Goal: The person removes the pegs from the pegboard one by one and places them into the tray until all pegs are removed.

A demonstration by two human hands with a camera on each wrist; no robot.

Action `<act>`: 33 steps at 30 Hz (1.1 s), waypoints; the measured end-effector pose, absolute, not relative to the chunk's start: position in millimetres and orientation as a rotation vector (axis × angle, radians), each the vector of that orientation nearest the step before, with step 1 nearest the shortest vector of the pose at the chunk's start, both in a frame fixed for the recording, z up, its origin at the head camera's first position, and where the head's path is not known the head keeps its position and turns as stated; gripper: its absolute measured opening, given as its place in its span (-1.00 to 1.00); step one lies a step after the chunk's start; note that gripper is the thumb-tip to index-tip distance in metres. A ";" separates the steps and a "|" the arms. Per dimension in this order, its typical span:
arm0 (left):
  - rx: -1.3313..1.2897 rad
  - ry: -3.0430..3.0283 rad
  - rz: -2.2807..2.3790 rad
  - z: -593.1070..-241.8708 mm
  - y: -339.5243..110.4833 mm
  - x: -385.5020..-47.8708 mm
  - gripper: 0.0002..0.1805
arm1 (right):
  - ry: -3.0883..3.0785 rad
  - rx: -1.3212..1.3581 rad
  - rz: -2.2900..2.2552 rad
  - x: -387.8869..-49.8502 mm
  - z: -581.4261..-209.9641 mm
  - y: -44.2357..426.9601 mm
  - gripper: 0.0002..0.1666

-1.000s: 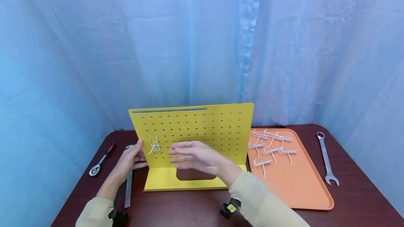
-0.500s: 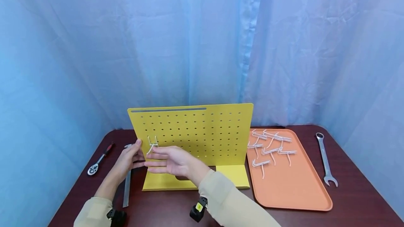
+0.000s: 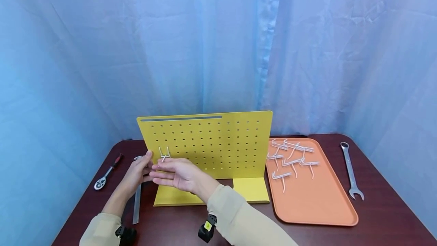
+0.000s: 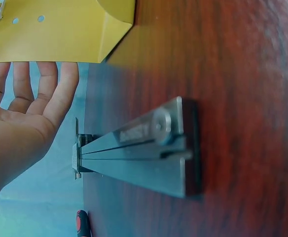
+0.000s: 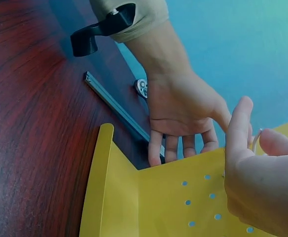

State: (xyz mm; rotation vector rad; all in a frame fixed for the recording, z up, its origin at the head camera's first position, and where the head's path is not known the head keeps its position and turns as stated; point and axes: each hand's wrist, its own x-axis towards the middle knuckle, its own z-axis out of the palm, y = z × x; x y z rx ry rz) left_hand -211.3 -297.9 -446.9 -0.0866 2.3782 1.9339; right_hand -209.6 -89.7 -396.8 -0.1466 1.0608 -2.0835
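Note:
My left hand [image 3: 136, 170] grips the left edge of a yellow pegboard [image 3: 205, 136], which stands upright on its base. Its fingers pass behind that edge in the left wrist view. A white wire pegboard hook [image 3: 164, 154] sits against the lower left holes, prongs upward. At the hook's front arm is my right hand [image 3: 181, 174], thumb and forefinger pinching it, other fingers extended. In the right wrist view, a curved bit of the hook [image 5: 255, 140] shows between thumb and forefinger; the rest is hidden.
An orange tray [image 3: 314, 208] with several more white hooks [image 3: 281, 176] lies right of the board. Beyond it is a combination wrench [image 3: 349, 170]. A metal caliper [image 4: 139, 148] and a ratchet [image 3: 107, 174] lie left. Blue curtains [image 3: 205, 48] hang behind.
My right hand has moved left from the board's middle to the mounted hook and taken hold of its arm. The left hand stays on the board's edge.

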 end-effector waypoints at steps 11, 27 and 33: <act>-0.084 2.379 1.950 -449.4 -297.9 -213.3 -0.38 | 1.068 -0.129 -2.105 -211.5 -400.2 -94.2 -0.76; -0.072 2.373 1.954 -448.6 -297.0 -212.6 -0.36 | 1.151 -0.096 -2.066 -212.2 -402.0 -90.9 -0.67; -0.060 2.364 1.961 -449.4 -296.8 -212.6 -0.34 | 1.169 -0.118 -2.039 -215.1 -403.1 -89.3 -0.65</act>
